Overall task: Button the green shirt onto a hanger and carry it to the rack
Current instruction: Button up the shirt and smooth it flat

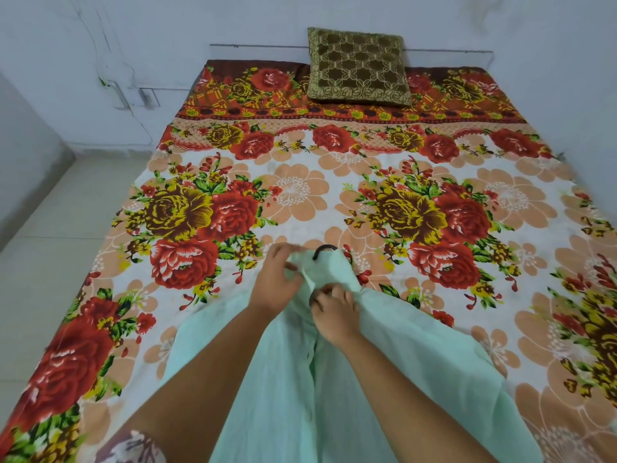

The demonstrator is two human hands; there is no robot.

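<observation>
Patterned sleeve (133,446) at the bottom edge, on the left forearm; the right forearm is bare. Both forearms reach forward from the lower edge and converge over the green shirt (384,379).

Green shirt: pale mint, lying flat on the bed (300,202), collar end pointing away from the camera, hem running out of view at the bottom. It covers the near centre of the floral bedsheet (500,195). Front opening runs down the middle as a dark slit between the 2 panels; whether any button is fastened cannot be told.

Hanger (323,250): only a dark curved hook shows, emerging from the collar and resting on the sheet just beyond it. The rest is hidden under the fabric.

Left hand (275,279): fingers curled, pinching the left side of the collar and upper placket, just beside the hook. Grip closed on shirt fabric.

Right hand (334,309): slightly nearer the camera, fingers bent, gripping the right edge of the placket just below the collar. Grip closed on shirt fabric. The 2 hands are near each other, with a fold of cloth between them.

Cushion (359,65): 1 olive-gold patterned cushion at the head of the bed, leaning toward the white wall (100,45), well apart from the shirt.

Floor (50,245): pale tiles left of the bed.
</observation>
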